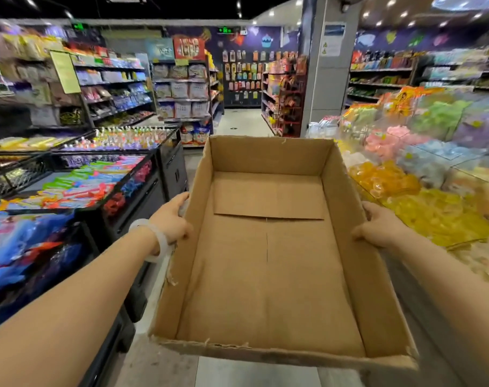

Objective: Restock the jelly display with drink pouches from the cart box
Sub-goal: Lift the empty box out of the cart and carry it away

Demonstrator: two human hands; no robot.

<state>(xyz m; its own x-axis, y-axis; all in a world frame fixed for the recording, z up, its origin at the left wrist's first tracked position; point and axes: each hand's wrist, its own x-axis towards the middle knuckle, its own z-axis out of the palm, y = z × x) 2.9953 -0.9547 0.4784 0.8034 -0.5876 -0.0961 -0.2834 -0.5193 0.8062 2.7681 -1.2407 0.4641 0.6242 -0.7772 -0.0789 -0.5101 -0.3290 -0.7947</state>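
An open brown cardboard box (268,275) is held up in front of me over the aisle floor, and nothing lies inside it. My left hand (172,219) grips its left wall from outside, a white bangle on that wrist. My right hand (377,226) grips the right wall, fingers curled round the outside. The jelly display (422,196) runs along my right, with clear-walled bins of yellow, orange, pink, blue and green jelly packs. No drink pouches show in the box.
Black display tables (98,196) with bright packaged goods and small bottles stand on my left. Ahead the grey aisle floor (243,121) leads between tall shelves (181,90). A grey pillar (324,65) stands ahead to the right.
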